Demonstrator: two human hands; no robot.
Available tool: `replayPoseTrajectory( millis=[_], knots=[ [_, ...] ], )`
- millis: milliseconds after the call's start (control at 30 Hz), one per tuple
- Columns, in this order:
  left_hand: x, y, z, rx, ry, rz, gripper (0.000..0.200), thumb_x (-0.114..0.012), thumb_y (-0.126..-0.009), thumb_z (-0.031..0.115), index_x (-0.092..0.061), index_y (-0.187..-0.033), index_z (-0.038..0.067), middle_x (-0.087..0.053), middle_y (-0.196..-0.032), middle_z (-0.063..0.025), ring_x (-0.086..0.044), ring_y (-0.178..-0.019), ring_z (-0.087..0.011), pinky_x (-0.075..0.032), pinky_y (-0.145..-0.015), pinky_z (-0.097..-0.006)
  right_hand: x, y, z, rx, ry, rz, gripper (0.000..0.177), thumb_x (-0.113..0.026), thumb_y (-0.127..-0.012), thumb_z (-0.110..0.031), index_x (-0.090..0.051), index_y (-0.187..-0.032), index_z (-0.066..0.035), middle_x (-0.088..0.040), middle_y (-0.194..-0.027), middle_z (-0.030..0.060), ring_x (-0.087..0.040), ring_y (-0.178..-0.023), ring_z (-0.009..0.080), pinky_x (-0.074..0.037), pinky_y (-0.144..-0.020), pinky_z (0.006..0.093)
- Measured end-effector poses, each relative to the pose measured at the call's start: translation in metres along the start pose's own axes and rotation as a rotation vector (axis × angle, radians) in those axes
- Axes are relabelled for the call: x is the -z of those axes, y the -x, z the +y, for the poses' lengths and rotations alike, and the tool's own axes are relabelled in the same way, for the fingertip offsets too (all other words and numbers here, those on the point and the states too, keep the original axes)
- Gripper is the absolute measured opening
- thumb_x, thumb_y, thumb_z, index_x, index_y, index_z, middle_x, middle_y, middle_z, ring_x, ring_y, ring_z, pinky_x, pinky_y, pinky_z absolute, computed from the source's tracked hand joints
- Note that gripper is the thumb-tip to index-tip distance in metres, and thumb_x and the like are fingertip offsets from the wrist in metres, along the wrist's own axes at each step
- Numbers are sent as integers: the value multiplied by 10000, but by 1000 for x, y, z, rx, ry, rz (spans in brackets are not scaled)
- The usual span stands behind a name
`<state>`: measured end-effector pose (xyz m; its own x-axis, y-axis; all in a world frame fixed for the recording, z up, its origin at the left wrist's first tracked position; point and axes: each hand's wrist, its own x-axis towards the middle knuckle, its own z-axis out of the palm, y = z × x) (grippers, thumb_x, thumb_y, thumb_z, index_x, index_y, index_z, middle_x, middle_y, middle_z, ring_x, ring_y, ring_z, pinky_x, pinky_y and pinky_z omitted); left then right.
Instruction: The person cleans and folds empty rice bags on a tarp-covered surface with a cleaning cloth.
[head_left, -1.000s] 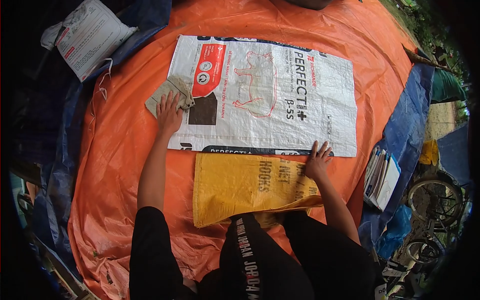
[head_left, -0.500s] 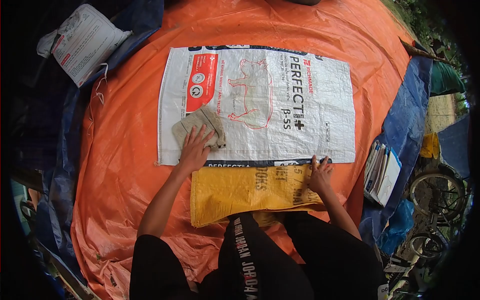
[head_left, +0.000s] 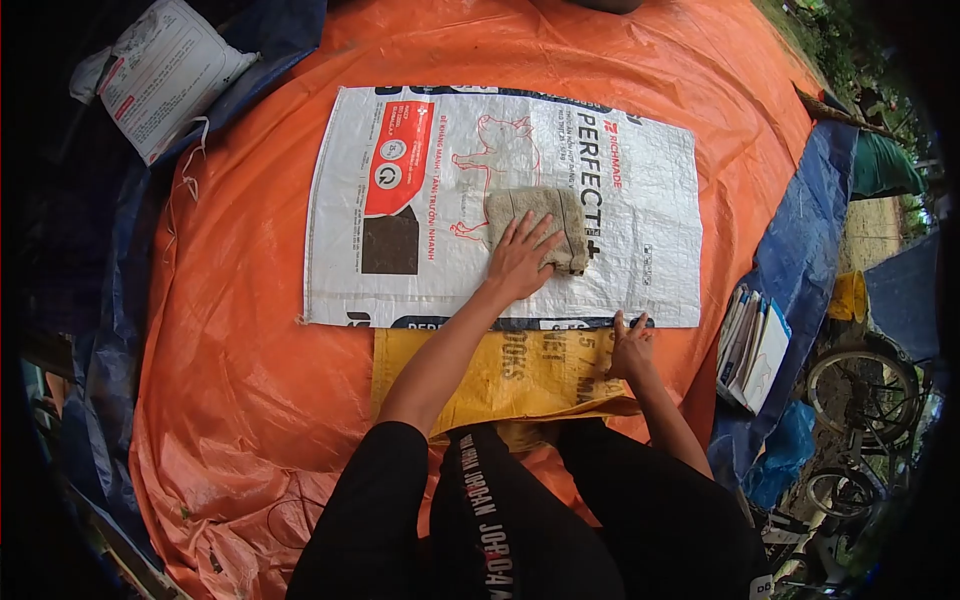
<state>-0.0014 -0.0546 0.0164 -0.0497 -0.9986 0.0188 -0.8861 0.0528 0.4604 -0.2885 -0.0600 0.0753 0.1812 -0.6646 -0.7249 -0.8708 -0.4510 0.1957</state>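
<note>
1. Pressing grey cloth (head_left: pixel 542 207) mid white sack (head_left: pixel 650 270): left hand (head_left: pixel 518 265), fingers spread flat.
2. Right hand (head_left: pixel 630 348) flat, empty, pinning sack's near edge.
3. Cloth looks soft, limp, light; likely best palmed from above.

Orange tarpaulin (head_left: pixel 240 330), blue sheeting (head_left: pixel 800 230), daylight.

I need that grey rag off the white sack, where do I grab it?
Probably pinch the grey rag by its folded right edge, coming from the right: that edge is bunched and raised, while the rest lies flat under the left hand.
</note>
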Motion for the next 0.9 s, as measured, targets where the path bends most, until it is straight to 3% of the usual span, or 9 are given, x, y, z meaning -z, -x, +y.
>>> replayPoseTrajectory(
  millis=[100, 300, 500, 700, 800, 900],
  knots=[
    [6, -3, -22, 36, -15, 58, 674, -568, -945, 350, -345, -1573, 245, -220, -1671, -42, -133, -1549, -307, -94, -1264, -470, 2, -3, 0, -34, 35, -52, 1294, -896, -650, -341, -69, -1623, -131, -111, -1512, 515, -272, -1452, 552, -342, -1123, 584],
    [34, 18, -77, 111, -77, 117, 671, -565, -938, 340, -355, -1567, 236, -253, -1659, -45, -185, -1535, -296, -127, -1256, -474, -8, -9, 9, -13, 61, -11, 1357, -920, -618, -340, -34, -1629, -154, -46, -1533, 501, -457, -1354, 521, -411, -1078, 538],
    [67, 54, -134, 254, -171, 151, 683, -555, -939, 304, -322, -1577, 230, -253, -1659, -69, -206, -1530, -312, -152, -1240, -496, 2, -3, 6, -27, 53, -57, 1385, -925, -619, -352, 2, -1631, -165, -24, -1541, 493, -664, -1117, 450, -504, -921, 477],
    [106, 114, -220, 423, -409, 257, 677, -555, -949, 313, -320, -1577, 221, -276, -1649, -72, -260, -1507, -334, -192, -1221, -517, 2, -4, 7, -19, -6, -60, 1354, -904, -656, -366, 15, -1631, -177, -19, -1533, 503, -711, -1000, 415, -527, -841, 456],
    [135, 142, -245, 480, -470, 192, 683, -544, -962, 314, -290, -1588, 216, -251, -1659, -77, -241, -1512, -348, -184, -1216, -544, 17, 4, -3, -54, 6, 24, 1041, -846, -721, -333, -289, -1570, -102, -330, -1485, 428, -700, -994, 385, -493, -906, 484],
    [142, 153, -253, 516, -485, 169, 685, -534, -973, 312, -266, -1597, 218, -216, -1671, -76, -210, -1522, -358, -172, -1216, -561, 17, 0, -26, 75, -21, 262, 591, -753, -800, -286, -558, -1300, -38, -599, -1236, 257, -666, -1002, 357, -431, -988, 533]
  ],
)
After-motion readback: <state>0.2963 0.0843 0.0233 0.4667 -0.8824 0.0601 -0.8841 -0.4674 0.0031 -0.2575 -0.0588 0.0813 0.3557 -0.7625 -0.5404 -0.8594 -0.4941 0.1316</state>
